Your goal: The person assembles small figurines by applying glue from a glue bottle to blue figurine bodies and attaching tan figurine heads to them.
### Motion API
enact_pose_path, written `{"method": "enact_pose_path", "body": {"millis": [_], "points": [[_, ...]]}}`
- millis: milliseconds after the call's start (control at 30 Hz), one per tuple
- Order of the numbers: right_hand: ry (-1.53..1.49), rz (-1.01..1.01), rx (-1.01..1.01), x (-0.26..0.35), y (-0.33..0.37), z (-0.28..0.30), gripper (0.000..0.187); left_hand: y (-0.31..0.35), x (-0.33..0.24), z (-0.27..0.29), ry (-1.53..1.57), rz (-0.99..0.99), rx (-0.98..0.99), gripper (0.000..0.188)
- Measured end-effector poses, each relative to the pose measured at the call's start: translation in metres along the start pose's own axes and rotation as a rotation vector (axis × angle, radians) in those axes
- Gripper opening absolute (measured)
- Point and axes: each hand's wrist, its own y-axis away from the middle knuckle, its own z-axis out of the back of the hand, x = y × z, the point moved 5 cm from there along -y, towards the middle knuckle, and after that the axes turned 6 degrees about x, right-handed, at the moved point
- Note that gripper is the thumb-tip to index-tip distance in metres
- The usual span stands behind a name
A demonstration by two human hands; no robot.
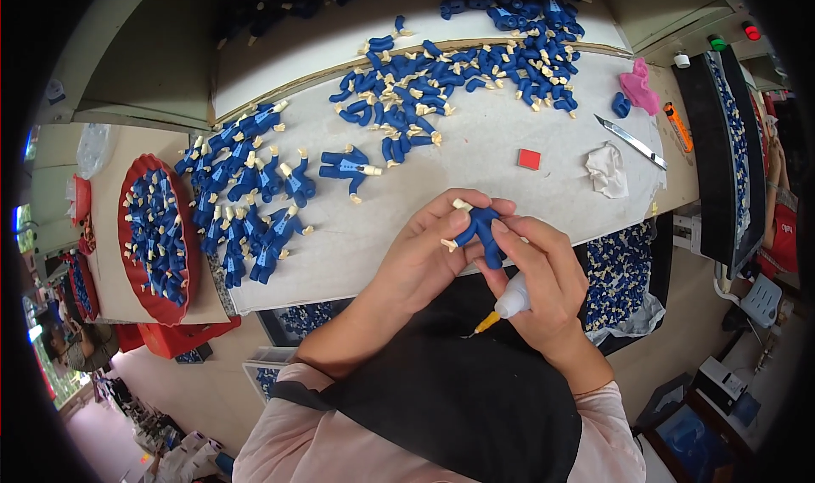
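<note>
Blue figure (482, 233) is sitting up off the worktable, btwn both hands, near the table's front edge. Long axis is slanting: cream neck peg (463, 204) toward upper L, legs toward lower R and nearer the body. One blue arm w/ a cream hand is sticking out leftward, by L palm; can't tell if touching it.

L hand (429, 249) is nearer the peg end and is pinching it, thumb in front, fingers curling behind; gap closed down to the figure's thickness. R hand (548, 288) is nearer the leg side, thumb & fingertips pressing on the body, while the lower fingers + palm are clasping a white bottle (513, 298). Its orange nozzle (486, 322) is pointing down-left, away from the figure, so bottle & figure are lying at an angle to each other, nozzle below both hands. How firm either grip is, can't tell.

Farther out on the worktable (475, 169): small red block (529, 159) is lying beyond R hand, crumpled tissue (606, 171) & silver cutter (631, 141) farther R. Lone figure (346, 166) is lying up-left of L hand, a group of similar figures (246, 177) beyond it. Loose blue arm pieces (539, 80) are heaping along the back.
</note>
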Motion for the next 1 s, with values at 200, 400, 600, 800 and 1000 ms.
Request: {"method": "enact_pose_path", "body": {"millis": [200, 400, 600, 800, 1000], "points": [[-0.069, -0.015, 0.016, 0.005, -0.003, 0.003, 0.037, -0.001, 0.003, 0.000, 0.048, 0.118, 0.019, 0.025], [-0.152, -0.151, 0.027, 0.001, -0.002, 0.003, 0.040, 0.002, -0.004, -0.023, 0.254, 0.056, -0.010, 0.040], [-0.257, -0.167, 0.049, 0.000, -0.002, -0.002, 0.045, 0.017, -0.052, -0.025, -0.979, -0.365, -0.112, 0.037], [-0.266, -0.230, -0.013, -0.019, 0.003, 0.004, 0.040, 0.026, -0.072, -0.032, -2.433, -0.328, -0.008, 0.024], [-0.292, -0.232, -0.027, -0.023, 0.008, 0.006, 0.038, 0.029, -0.105, -0.016, -2.560, -0.196, -0.182, 0.021]]}}
